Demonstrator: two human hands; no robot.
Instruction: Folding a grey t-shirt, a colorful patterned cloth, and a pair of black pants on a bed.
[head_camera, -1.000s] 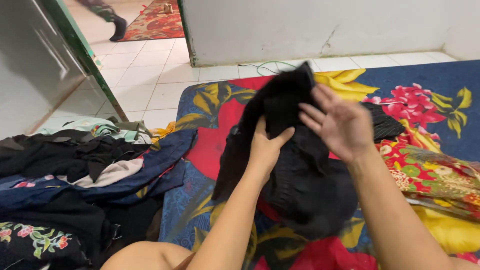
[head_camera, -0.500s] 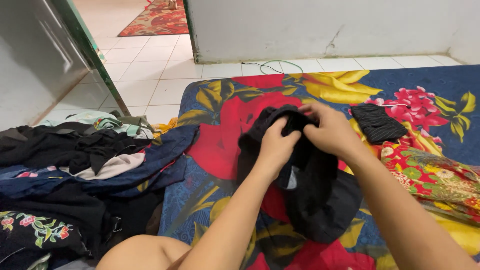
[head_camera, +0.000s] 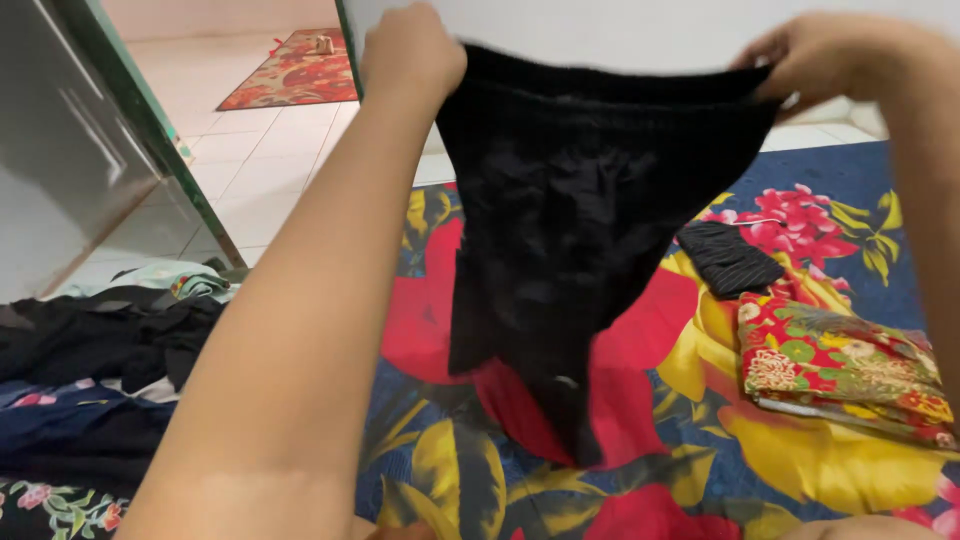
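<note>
Holding a black garment (head_camera: 580, 250) up by its top band, the person has it stretched between both hands so that it hangs open and flat in front of them, the way you lift a piece of clothing to see its shape. The left hand (head_camera: 410, 50) is closed in a fist around one end of the band, knuckles up, with the forearm rising steeply from the lower left. The right hand (head_camera: 830, 55) pinches the other end between thumb and fingers, its arm coming in along the right side. The two hands are well apart and at about the same height, which keeps the band taut and level. The cloth below narrows to a loose tail that hangs down to about the middle of the flowered mat (head_camera: 470, 480); I cannot tell whether its tip touches the mat.

Near the mat's right edge lies a folded patterned cloth (head_camera: 840, 365) in red, green and yellow, and just beyond it, toward the far edge, a small folded dark piece (head_camera: 728, 258). Off the mat's left edge sits a rumpled heap of unfolded clothes (head_camera: 100, 370), mostly dark. Beyond the mat's far edge are the white tiled floor (head_camera: 260, 170) and a small red rug (head_camera: 290, 70) in the doorway.
</note>
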